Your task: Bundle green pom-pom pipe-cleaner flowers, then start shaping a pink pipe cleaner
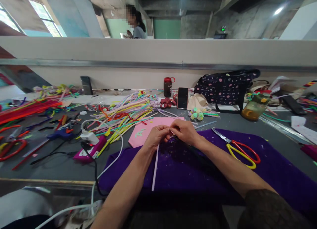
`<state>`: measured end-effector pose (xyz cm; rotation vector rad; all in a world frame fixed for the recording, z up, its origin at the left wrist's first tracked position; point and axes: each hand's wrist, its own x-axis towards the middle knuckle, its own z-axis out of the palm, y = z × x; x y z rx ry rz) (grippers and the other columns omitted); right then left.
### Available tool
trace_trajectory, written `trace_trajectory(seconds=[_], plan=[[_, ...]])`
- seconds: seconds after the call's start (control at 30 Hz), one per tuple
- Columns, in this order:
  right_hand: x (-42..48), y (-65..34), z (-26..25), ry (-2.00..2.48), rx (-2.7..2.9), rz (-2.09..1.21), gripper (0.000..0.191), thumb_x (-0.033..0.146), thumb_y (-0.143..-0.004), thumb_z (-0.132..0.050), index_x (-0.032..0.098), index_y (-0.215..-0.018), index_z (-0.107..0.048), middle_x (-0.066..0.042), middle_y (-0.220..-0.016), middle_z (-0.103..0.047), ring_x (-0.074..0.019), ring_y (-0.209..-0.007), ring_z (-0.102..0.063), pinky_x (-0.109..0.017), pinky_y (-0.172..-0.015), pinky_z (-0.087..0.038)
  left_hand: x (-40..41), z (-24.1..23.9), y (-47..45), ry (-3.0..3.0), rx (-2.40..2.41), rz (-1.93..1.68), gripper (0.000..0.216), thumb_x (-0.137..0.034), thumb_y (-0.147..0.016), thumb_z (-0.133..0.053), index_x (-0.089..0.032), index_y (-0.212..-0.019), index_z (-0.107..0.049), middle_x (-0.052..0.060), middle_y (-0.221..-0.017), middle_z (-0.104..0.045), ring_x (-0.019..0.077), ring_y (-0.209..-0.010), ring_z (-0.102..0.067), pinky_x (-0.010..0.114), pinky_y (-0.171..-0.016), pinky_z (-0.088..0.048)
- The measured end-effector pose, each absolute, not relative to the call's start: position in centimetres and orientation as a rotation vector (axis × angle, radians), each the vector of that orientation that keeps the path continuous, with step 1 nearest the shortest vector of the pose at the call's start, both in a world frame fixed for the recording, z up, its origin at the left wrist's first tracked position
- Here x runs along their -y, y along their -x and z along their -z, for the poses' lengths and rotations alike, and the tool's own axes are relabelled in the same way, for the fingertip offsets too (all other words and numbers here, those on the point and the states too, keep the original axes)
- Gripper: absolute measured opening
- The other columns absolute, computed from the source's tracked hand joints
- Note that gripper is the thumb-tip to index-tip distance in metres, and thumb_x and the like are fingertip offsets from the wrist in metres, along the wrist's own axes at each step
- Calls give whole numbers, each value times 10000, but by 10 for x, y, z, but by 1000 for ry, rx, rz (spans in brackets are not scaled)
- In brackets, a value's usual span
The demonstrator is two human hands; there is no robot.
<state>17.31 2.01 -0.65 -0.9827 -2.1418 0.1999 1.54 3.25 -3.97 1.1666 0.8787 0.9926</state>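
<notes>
My left hand (158, 136) and my right hand (182, 131) meet over the purple cloth (193, 169), fingertips pinched close together. A pale pink pipe cleaner (155, 169) hangs down from under my left fingers. Its upper end runs into the pinch, where the fingers hide most of it. My right fingers close on what looks like the same pipe cleaner. Just behind the hands lies a pink sheet (143, 131) with small green clippings on it. Scissors (237, 148) with one red and one yellow handle rest on the cloth to the right.
A pile of coloured pipe cleaners (123, 113) spreads behind on the left, near a magenta power strip (91, 149) with a white cable. At the back stand a dark bottle (167, 87), a phone (182, 98), a patterned bag (223, 90) and a jug (255, 106). Someone is beyond the partition.
</notes>
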Motion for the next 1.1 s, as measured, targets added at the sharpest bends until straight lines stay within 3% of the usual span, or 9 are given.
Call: trace_trajectory(seconds=[0.3, 0.53, 0.73, 1.1], plan=[[-28, -172, 10, 1065, 1693, -1072, 91, 253, -687, -553, 163, -690, -555, 24, -539, -574, -95, -425, -528, -170, -356, -373, -21, 28, -22, -1281, -939, -1111, 204, -298, -650, -623, -118, -738, -582, 2, -596, -603, 68, -433, -505, 172, -399, -372], [-31, -175, 8, 1095, 1657, -1179, 108, 254, -665, -563, 156, -629, -536, 36, -470, -530, -78, -377, -485, -153, -318, -363, -20, 28, -22, -1318, -921, -1125, 216, -304, -665, -625, -124, -777, -585, 9, -625, -618, 78, -461, -525, 183, -415, -392], [-27, -174, 6, 1069, 1669, -1061, 100, 230, -667, -549, 156, -601, -535, 52, -454, -504, -64, -368, -459, -151, -333, -349, -20, 29, -20, -1345, -926, -1085, 268, -336, -652, -641, -117, -798, -594, 27, -647, -629, 89, -479, -536, 190, -420, -405], [-40, -184, 12, 1023, 1546, -1538, 127, 251, -623, -587, 129, -594, -567, 14, -507, -588, -64, -355, -483, -146, -310, -333, -17, 24, -22, -1449, -1005, -1054, 220, -329, -647, -640, -128, -703, -571, -10, -542, -572, 72, -411, -481, 175, -387, -351]])
